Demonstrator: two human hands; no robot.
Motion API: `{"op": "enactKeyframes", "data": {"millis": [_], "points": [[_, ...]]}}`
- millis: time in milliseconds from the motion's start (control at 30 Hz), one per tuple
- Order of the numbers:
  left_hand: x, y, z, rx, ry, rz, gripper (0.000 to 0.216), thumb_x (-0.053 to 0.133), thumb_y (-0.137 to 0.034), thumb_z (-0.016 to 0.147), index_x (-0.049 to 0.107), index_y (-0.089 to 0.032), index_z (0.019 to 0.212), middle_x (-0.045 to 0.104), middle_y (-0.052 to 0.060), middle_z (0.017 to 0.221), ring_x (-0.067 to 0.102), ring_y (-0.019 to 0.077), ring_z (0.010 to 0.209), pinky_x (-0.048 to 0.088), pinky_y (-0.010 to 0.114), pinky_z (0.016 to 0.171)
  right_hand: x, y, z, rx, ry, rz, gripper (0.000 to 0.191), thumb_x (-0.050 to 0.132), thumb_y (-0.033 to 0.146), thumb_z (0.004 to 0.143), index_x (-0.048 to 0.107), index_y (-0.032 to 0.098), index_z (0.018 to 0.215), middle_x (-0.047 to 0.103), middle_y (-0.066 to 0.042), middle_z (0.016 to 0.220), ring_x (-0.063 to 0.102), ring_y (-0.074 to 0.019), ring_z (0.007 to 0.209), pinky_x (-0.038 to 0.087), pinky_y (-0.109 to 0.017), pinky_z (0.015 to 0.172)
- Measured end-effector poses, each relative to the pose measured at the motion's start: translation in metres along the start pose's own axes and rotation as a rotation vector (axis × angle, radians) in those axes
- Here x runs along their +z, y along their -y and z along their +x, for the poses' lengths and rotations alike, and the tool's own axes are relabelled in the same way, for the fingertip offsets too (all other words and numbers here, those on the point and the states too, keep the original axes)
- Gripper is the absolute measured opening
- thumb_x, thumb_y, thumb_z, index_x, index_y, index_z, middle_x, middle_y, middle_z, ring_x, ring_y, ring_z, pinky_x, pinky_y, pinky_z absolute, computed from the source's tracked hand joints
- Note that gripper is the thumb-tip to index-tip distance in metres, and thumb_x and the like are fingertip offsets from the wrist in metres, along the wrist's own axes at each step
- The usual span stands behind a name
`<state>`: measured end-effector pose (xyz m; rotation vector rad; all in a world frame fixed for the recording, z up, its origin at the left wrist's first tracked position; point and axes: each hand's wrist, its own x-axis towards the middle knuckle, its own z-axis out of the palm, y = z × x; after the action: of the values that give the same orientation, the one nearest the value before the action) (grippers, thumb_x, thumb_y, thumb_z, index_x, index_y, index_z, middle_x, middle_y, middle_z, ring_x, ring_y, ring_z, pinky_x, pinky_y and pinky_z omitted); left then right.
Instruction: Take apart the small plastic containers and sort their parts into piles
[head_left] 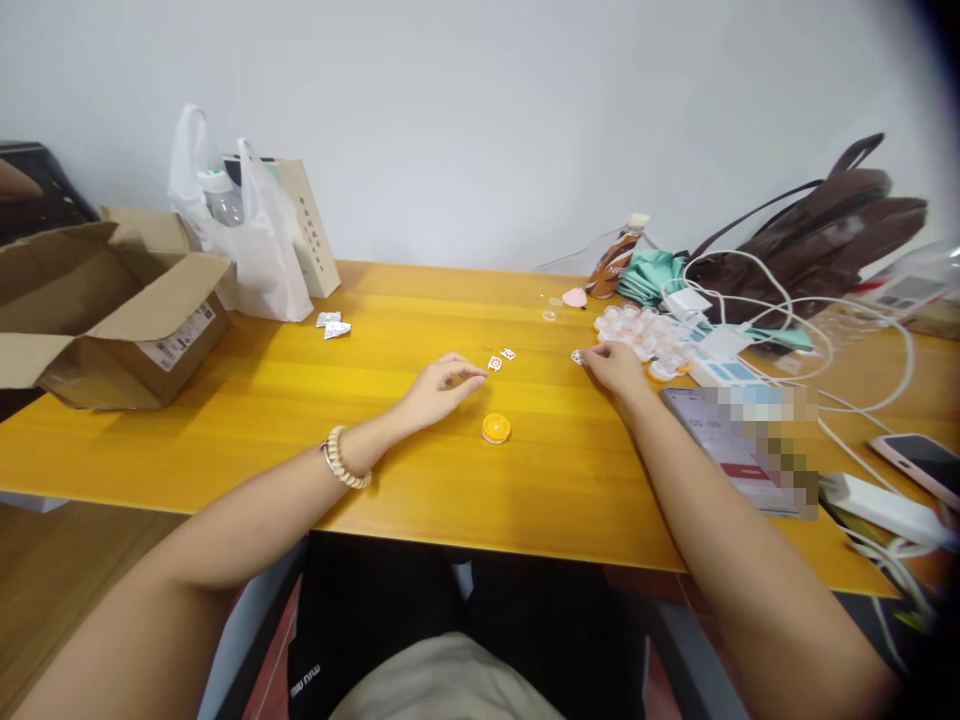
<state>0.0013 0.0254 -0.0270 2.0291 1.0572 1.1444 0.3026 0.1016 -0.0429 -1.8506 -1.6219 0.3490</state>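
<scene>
My right hand [616, 368] pinches a small white cut-out piece [577, 356] between its fingertips, low over the table. My left hand [447, 386] is open, thumb and fingers slightly apart, with nothing visible in it. Just beyond its fingertips lie two more white pieces, a wheel-patterned one [495, 364] and a smaller-looking one [508, 354]. Nearer to me sits a round orange case [496, 429] with a pale underside. Close behind my right hand is a cluster of clear plastic cups with orange parts [637, 332].
An open cardboard box [172, 340] and a white plastic bag [262, 260] stand at the left, near silver packets [334, 328]. On the right are a bottle [616, 258], a brown bag [832, 225], a tablet-like device [705, 430], a phone [919, 462] and tangled white cables.
</scene>
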Motion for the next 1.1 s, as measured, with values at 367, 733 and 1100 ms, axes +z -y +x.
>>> {"op": "enactKeyframes", "data": {"millis": [367,733,1100], "points": [[-0.001,-0.001,0.0,0.0,0.051,0.022,0.018,0.056,-0.029,0.082,0.069,-0.019,0.088,0.062,0.005,0.088,0.055,0.0137,0.077,0.041,0.025,0.063,-0.001,0.012,-0.004,0.012,-0.019,-0.128,0.018,0.049,0.026,0.074,0.062,0.016,0.065,0.068,-0.01,0.074,0.061,-0.0216,0.073,0.041,-0.029,0.065],[-0.008,-0.008,-0.007,0.015,0.401,0.009,0.042,0.07,-0.043,0.07,0.062,-0.022,0.105,0.057,0.007,0.104,0.054,0.0183,0.09,0.042,0.029,0.076,-0.004,0.041,-0.022,-0.077,-0.028,-0.031,0.02,0.047,0.03,0.079,0.06,0.016,0.073,0.064,-0.008,0.073,0.057,-0.0188,0.067,0.04,-0.028,0.062],[0.001,-0.001,-0.008,0.194,0.429,0.149,0.029,0.073,-0.034,0.067,0.058,-0.019,0.088,0.058,0.005,0.097,0.052,0.0215,0.095,0.038,0.035,0.088,0.006,0.098,-0.089,-0.652,0.799,0.182,0.04,0.077,0.044,0.056,0.054,0.021,0.081,0.048,0.005,0.067,0.043,-0.011,0.059,0.034,-0.022,0.052]]}}
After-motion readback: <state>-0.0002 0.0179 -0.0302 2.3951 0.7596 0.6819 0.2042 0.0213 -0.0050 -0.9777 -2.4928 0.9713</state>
